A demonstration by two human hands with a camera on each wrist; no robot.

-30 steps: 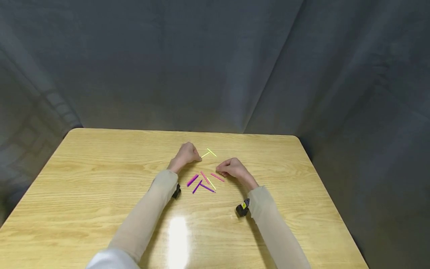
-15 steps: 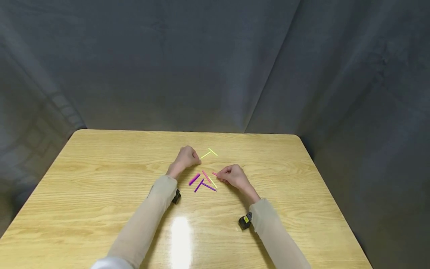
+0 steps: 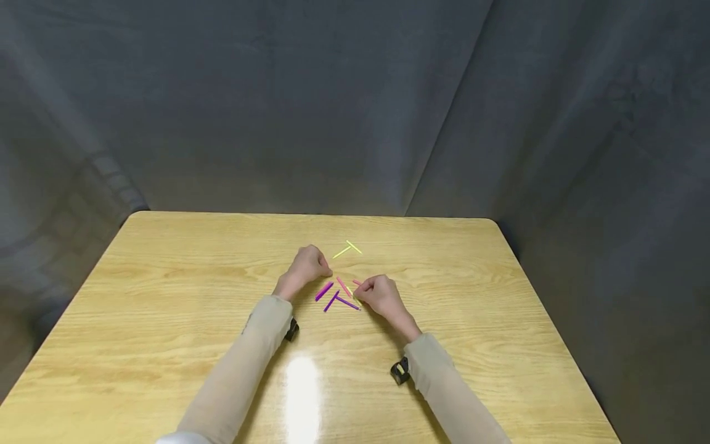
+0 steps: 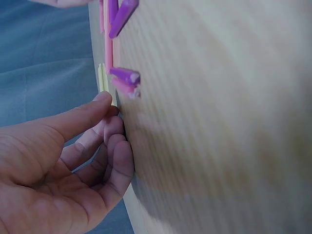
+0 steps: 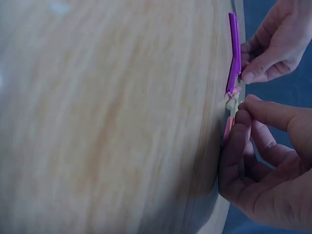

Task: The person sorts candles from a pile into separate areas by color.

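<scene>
In the head view, two yellow sticks (image 3: 341,252) form a T on the table. My left hand (image 3: 307,265) is just nearer than them, its fingers loosely curled and nothing visible between thumb and index in the left wrist view. My right hand (image 3: 383,297) pinches at the middle of another yellow stick (image 3: 357,302) in the group, partly hidden by the fingertips. A pink stick (image 3: 344,287) lies alongside it, and another pink stick (image 3: 357,282) pokes out behind the right fingertips. Two purple sticks (image 3: 347,303) meet at an angle; a purple-and-pink pair (image 3: 324,291) lies side by side.
The wooden table (image 3: 471,265) extends around both arms, with a light reflection near its front. A dark grey curtain (image 3: 277,111) hangs behind the far edge. Black wrist cameras (image 3: 400,371) sit under the sleeves, close to the tabletop.
My left hand has drawn back slightly from the yellow T, leaving a gap. My right hand has moved nearer and left, from the right-hand pink stick to the yellow one in the group.
</scene>
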